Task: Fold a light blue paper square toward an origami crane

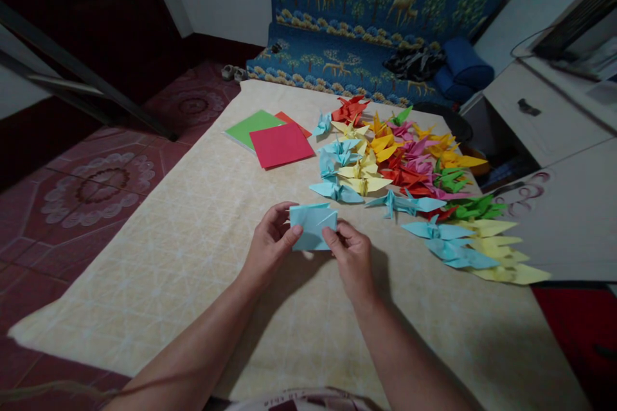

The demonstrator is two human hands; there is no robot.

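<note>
A partly folded light blue paper (312, 225) is held just above the cream tablecloth (202, 237). My left hand (270, 241) pinches its left edge, thumb on top. My right hand (351, 253) pinches its lower right corner with thumb and forefinger. Beyond the hands and to the right lies a heap of several folded paper cranes (400, 167) in blue, yellow, red, pink, orange and green.
Flat sheets of red paper (281, 144) and green paper (253, 126) are stacked at the far left of the cloth. A blue deer-patterned sofa (366, 19) stands behind the table. A white cabinet (544, 122) is at the right, patterned red floor tiles (96, 186) at the left.
</note>
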